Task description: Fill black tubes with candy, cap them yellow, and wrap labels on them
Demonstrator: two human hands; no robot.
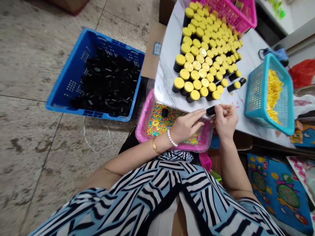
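Observation:
My right hand (pixel 225 120) pinches a small black tube (pixel 210 110) over the front edge of the white table, its end pointing left. My left hand (pixel 187 125) has its fingers stretched out, with the tips beside the tube's left end; whether they touch cannot be made out. Under the left hand is a pink tub (pixel 142 126) of tiny coloured beads (pixel 154 115). A loose black tube (pixel 164 113) and a yellow cap (pixel 155 123) lie on the beads. Many black tubes with yellow caps (pixel 197 65) stand in rows behind my hands, a few lying down at the right.
A blue crate (pixel 65 111) full of black pieces stands at the left. On the table's right is a turquoise basket (pixel 256 95) with yellow pieces (pixel 274 91). A pink basket (pixel 242 19) sits at the back. Blue printed packets (pixel 278 190) lie lower right.

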